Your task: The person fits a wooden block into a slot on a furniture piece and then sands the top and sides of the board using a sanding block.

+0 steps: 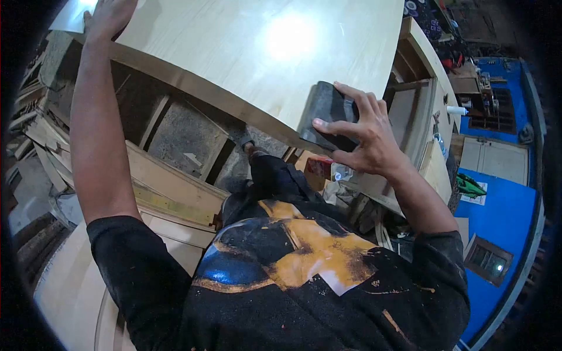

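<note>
My right hand (372,131) grips a dark grey sanding block (325,108), its thumb and fingers spread around the sides. The block rests at the near right corner of a pale wooden panel (216,52), whose smooth surface reflects a bright light. My left hand (111,20) lies at the panel's far left edge, with its thumb apart and nothing visible in it. The tips of its fingers are cut off by the top of the view.
Wooden frame pieces (170,187) lean at the left below the panel. A wooden cabinet carcass (421,105) stands at the right. Beyond it is a blue surface (497,228) with a pale panel door (494,161) on it. Scrap wood lies at the far left.
</note>
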A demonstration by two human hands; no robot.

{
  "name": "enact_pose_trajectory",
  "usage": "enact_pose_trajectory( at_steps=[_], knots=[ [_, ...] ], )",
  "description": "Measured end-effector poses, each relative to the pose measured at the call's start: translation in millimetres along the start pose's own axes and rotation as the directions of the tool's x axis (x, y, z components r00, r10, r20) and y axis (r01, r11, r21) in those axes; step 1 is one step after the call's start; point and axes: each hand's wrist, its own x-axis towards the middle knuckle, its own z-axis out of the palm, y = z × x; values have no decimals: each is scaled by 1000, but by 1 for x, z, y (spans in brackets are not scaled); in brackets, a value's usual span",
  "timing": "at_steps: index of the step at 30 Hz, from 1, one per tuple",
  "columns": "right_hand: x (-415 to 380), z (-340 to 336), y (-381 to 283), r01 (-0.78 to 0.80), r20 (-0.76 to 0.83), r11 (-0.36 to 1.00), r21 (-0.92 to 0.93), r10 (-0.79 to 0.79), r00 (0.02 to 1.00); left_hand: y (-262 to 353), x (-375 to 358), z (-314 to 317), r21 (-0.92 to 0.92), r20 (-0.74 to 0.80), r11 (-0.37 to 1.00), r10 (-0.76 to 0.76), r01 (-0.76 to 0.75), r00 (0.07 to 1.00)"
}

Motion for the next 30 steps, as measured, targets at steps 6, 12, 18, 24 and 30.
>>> enact_pose_trajectory(
  at_steps=[6,12,18,24,30],
  knots=[
    [62,-9,-25,47,3,999,-22,-46,999,-6,0,13,110,-146,992,-41,57,988],
    [120,-13,-42,171,-95,983,-67,-176,980,-46,28,41,-456,-644,854,-124,-249,755],
    [180,-15,-64,222,-171,973,-58,-229,958,35,-101,78,-923,-350,177,-755,-341,555],
    [253,-18,-84,316,-250,945,-81,-326,912,134,-200,127,-908,53,-403,-391,-119,919],
    [324,-23,-106,377,-302,919,-114,-394,868,129,-192,99,-981,-186,19,-333,-191,925]
  ],
)
